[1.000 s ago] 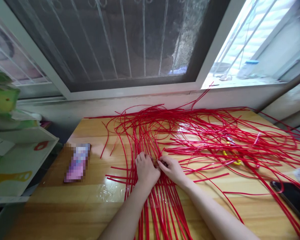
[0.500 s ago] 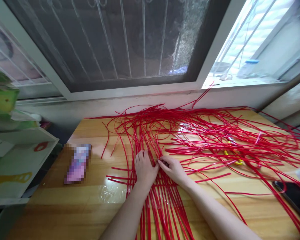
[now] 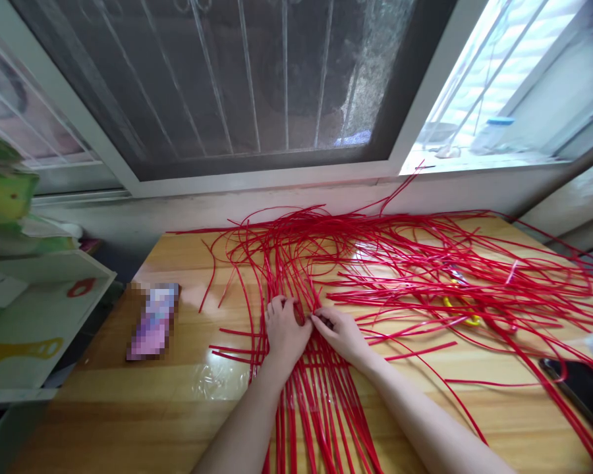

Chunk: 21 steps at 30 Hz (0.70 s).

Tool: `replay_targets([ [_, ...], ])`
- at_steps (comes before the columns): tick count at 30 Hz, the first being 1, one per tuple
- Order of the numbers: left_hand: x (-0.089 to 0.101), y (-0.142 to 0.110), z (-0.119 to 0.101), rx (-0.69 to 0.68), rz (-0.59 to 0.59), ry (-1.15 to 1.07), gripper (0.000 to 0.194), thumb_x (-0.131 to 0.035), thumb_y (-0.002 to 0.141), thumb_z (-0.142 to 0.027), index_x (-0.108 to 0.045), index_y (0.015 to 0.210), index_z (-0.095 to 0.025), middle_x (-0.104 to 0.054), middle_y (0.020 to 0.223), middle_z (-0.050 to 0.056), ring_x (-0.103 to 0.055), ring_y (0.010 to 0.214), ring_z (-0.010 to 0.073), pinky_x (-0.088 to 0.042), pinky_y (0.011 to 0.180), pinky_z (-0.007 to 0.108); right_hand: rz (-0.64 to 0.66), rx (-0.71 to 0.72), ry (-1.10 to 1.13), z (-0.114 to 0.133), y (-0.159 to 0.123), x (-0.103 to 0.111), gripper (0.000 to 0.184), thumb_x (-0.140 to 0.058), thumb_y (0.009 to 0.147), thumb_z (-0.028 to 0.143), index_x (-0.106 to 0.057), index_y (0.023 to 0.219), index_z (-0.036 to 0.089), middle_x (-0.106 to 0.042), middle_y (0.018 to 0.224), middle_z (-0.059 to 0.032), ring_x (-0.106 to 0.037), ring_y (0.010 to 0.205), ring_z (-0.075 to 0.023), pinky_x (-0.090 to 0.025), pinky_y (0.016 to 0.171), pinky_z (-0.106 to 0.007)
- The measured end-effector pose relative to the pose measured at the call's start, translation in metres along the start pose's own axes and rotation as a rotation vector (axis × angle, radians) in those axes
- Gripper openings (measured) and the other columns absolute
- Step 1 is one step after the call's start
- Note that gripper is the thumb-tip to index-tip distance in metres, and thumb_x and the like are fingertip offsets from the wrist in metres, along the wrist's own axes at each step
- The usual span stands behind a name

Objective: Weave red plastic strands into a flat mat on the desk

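Red plastic strips (image 3: 293,434) run lengthwise up the wooden table (image 3: 128,421), with a few crosswise strips (image 3: 230,350) laced through them. My left hand (image 3: 286,332) lies over the woven part, its fingers bent around some strips and its thumb toward the right hand. Just beside it, my right hand (image 3: 340,332) pinches a red strip between thumb and forefinger; its other fingers are curled under. The exact strip between the fingertips is partly hidden. Clear tape (image 3: 220,383) lies across the strips below the hands.
A large tangle of red strips (image 3: 400,263) spreads along the back and right. Yellow-handled scissors (image 3: 469,320) lie among it. A blurred-out phone-like object (image 3: 153,322) rests at left, a black phone (image 3: 578,392) at right. The window wall (image 3: 217,204) borders the table's back.
Almost nothing differs. My left hand's fingers have shifted very slightly, while the right hand keeps its pinch at the same spot.
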<state>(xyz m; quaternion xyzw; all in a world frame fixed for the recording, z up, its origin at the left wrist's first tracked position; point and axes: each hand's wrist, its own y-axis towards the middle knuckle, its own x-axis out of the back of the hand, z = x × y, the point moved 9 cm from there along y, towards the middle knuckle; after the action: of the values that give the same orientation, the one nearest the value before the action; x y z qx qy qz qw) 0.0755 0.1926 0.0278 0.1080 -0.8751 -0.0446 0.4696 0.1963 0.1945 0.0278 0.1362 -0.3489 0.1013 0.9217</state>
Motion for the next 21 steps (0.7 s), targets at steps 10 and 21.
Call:
replay_targets([
  [10, 0.026, -0.011, -0.015, -0.270, -0.079, -0.374, 0.023, -0.057, 0.064, -0.012, -0.062, 0.085, -0.021, -0.044, 0.101, 0.005, -0.044, 0.099, 0.0200, -0.035, 0.089, 0.040, 0.033, -0.078, -0.046, -0.007, 0.003, -0.006, 0.022, -0.042, 0.081, 0.025, -0.062, 0.075, 0.017, -0.063, 0.070, -0.0038, -0.055, 0.063, -0.0155, -0.039, 0.058, -0.025],
  [21, 0.026, -0.006, -0.010, -0.218, -0.096, -0.531, 0.041, -0.051, 0.078, -0.022, -0.044, 0.118, -0.026, -0.045, 0.110, 0.007, -0.046, 0.103, 0.0179, -0.039, 0.091, 0.037, 0.092, -0.043, -0.094, -0.010, 0.004, -0.012, 0.014, -0.045, 0.072, 0.015, -0.058, 0.068, 0.016, -0.060, 0.066, -0.0038, -0.053, 0.062, -0.0153, -0.037, 0.058, -0.024],
])
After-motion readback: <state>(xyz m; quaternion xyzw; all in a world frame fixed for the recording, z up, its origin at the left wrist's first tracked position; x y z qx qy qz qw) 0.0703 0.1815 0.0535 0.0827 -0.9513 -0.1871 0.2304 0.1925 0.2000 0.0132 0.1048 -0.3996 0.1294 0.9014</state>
